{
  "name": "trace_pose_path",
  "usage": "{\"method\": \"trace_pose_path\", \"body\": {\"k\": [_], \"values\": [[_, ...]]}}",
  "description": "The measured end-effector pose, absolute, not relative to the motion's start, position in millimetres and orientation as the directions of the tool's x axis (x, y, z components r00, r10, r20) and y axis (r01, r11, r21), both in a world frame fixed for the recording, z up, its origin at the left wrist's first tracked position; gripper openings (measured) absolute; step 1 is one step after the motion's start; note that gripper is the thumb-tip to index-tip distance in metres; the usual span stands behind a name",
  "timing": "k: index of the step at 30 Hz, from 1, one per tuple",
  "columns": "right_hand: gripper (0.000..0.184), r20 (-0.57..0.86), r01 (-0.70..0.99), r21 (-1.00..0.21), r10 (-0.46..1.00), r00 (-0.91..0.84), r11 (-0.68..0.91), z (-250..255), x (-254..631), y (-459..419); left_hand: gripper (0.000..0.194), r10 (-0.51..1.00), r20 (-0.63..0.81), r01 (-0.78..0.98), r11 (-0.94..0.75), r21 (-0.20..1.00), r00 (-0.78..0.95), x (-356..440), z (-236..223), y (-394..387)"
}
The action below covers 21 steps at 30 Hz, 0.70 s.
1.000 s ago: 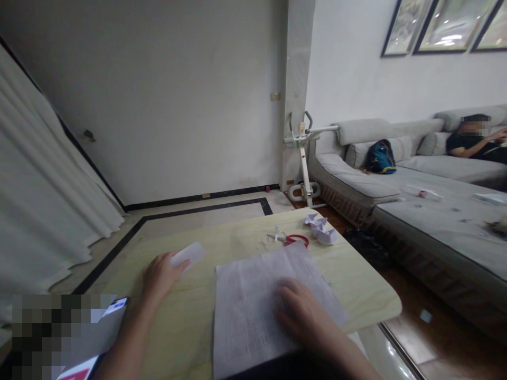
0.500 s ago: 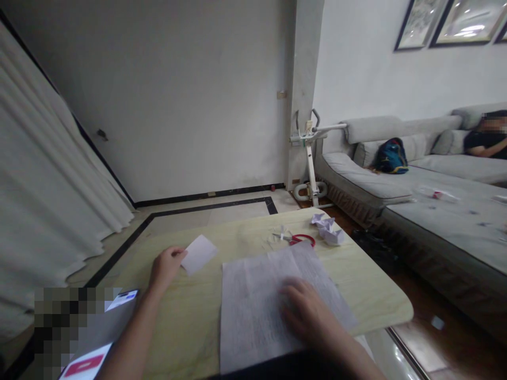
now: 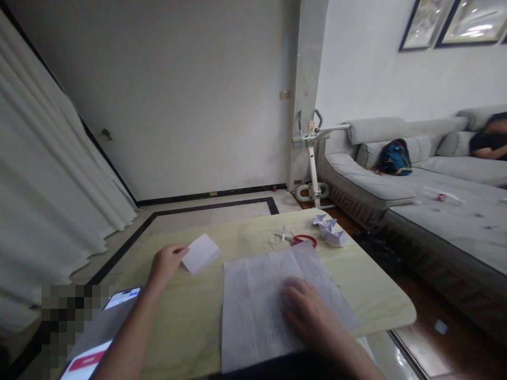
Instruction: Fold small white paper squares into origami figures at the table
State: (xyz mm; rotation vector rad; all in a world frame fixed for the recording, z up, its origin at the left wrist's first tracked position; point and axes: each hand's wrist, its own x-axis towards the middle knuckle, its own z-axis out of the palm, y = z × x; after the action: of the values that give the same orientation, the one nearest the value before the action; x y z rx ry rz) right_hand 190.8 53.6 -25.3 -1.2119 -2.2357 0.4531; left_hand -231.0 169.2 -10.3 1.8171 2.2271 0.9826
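Observation:
My left hand (image 3: 169,260) pinches the left corner of a small white square of paper (image 3: 203,253), held over the left part of the table. On the right, my right hand (image 3: 300,305) rests on a large printed sheet of paper (image 3: 253,306); its fingers are blurred and partly hidden. Beyond that sheet lie red-handled scissors (image 3: 304,240), with thin paper scraps (image 3: 274,240) beside the blades. Several folded white paper pieces (image 3: 332,234) stand near the table's far right corner.
The pale wooden table (image 3: 380,303) has rounded corners. A phone (image 3: 122,298) with a lit screen is at the left edge. Further off are an exercise machine (image 3: 312,158), a grey sofa (image 3: 372,190) with a blue backpack (image 3: 396,157), and a seated person (image 3: 491,142).
The view has shifted slightly, moving the scene a little to the right. My left hand still pinches the small paper, and my right hand stays on the printed sheet.

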Motion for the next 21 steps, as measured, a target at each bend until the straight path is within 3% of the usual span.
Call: {"method": "trace_pose_path", "body": {"k": [13, 18, 21], "values": [[0.023, 0.314, 0.656, -0.529, 0.842, -0.438, 0.538, -25, 189, 54, 0.030, 0.870, 0.404, 0.810, -0.010, 0.586, -0.282, -222, 24, 163], [0.030, 0.407, 0.548, -0.658, 0.856, -0.319, 0.517, -23, 191, 49, 0.034, 0.870, 0.418, 0.754, -0.086, 0.651, -0.262, -178, 56, 123], [0.036, 0.352, 0.404, -0.818, 0.912, -0.211, 0.409, -13, 187, 40, 0.030, 0.912, 0.353, 0.636, -0.148, 0.757, -0.208, -127, 65, 83]]}}
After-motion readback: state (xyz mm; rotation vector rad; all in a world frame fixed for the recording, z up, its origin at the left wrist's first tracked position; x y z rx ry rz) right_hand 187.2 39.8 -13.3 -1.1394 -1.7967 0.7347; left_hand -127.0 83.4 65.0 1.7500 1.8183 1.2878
